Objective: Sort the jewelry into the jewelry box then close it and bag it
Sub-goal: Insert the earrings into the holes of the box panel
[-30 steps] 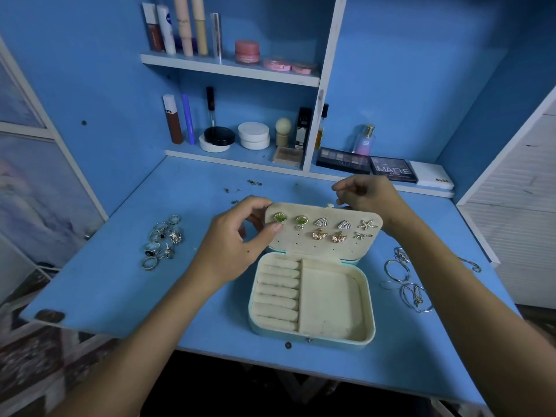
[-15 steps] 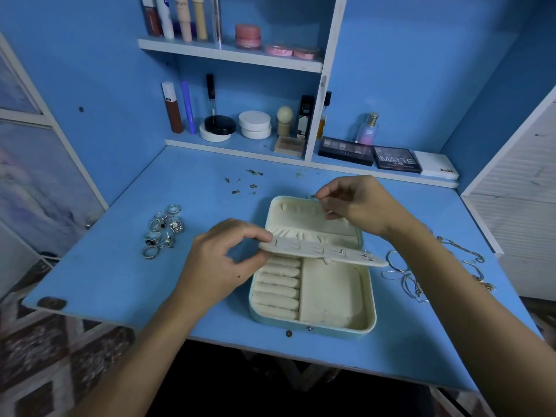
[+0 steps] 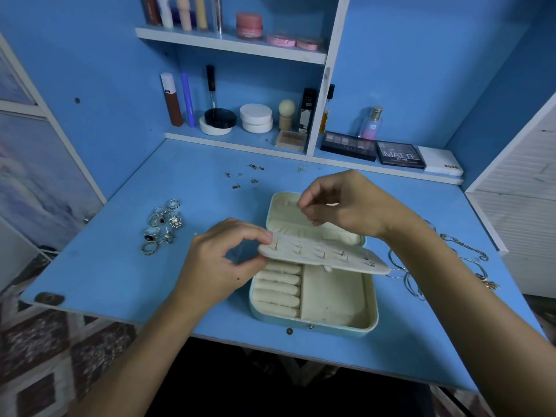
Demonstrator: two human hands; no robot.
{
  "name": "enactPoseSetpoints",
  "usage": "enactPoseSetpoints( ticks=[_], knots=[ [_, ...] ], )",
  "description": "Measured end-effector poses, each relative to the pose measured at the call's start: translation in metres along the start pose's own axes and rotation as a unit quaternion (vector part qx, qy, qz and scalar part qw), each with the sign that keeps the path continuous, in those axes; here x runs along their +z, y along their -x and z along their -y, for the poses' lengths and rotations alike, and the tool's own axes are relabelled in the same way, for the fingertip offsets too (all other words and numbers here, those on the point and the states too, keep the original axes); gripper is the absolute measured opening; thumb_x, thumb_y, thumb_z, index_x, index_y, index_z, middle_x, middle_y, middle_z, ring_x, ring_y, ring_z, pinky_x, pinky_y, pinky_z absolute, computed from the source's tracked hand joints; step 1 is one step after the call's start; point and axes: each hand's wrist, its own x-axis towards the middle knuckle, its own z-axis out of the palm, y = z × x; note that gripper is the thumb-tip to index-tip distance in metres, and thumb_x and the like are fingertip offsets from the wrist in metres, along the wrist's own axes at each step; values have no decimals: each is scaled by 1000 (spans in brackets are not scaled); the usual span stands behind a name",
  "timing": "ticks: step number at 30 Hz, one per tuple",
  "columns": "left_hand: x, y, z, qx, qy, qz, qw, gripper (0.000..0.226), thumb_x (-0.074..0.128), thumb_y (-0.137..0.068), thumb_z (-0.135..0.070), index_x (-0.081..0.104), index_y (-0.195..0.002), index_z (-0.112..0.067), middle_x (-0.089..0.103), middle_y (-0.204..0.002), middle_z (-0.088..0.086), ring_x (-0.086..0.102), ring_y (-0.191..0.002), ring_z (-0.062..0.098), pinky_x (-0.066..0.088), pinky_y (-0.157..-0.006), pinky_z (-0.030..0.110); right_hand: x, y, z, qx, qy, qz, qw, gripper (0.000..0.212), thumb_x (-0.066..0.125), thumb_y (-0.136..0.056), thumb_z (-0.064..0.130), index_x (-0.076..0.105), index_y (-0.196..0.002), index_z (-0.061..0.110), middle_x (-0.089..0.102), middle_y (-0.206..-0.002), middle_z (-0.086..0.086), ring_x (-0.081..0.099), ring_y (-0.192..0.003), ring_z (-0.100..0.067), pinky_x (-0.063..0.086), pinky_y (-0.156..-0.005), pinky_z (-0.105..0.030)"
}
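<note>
The left hand (image 3: 222,260) pinches the flap (image 3: 322,255), now folded down over the open box (image 3: 313,299) near the table (image 3: 120,266) edge; the right hand (image 3: 346,206) pinches something small, too tiny to tell.

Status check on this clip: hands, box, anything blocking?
Left hand pinches earring panel, folded flat over open jewelry box. Right hand curled above lid, grip unclear. Rings, chains still on desk.

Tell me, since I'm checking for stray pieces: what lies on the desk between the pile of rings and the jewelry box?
In the head view, only the left hand lies between the rings and the jewelry box; it pinches the earring panel.
</note>
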Motion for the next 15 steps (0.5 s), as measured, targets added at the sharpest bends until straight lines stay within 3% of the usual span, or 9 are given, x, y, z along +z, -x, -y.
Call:
enactPoseSetpoints(
  ticks=[3, 8, 15],
  knots=[
    [0, 0, -1, -1, -3, 4, 1000, 15, 70, -72, -11, 73, -86, -6, 74, -95, -4, 70, -91, 10, 48, -81, 17, 3, 3, 11, -32, -14, 39, 999, 24, 72, -83, -6, 69, -92, 15, 74, -86, -7, 71, -81, -24, 59, -84, -38],
    [-1, 1, 0, 0, -6, 6, 1000, 15, 72, -72, -12, 73, -86, -7, 74, -95, -5, 70, -91, 10, 49, -80, 19, 8, 5, 25, -39, 15, 95, 995, 18, 73, -84, -1, 67, -91, 15, 75, -87, 0, 73, -85, -27, 57, -89, -50],
    [-2, 0, 1, 8, -13, 2, 1000, 15, 76, -73, -9, 74, -87, -9, 74, -95, -6, 71, -89, 12, 52, -78, 25, 12, 3, 35, -36, 13, 129, 991, 19, 74, -83, -3, 66, -91, 12, 73, -83, -2, 69, -80, -31, 59, -74, -33]
  ],
)
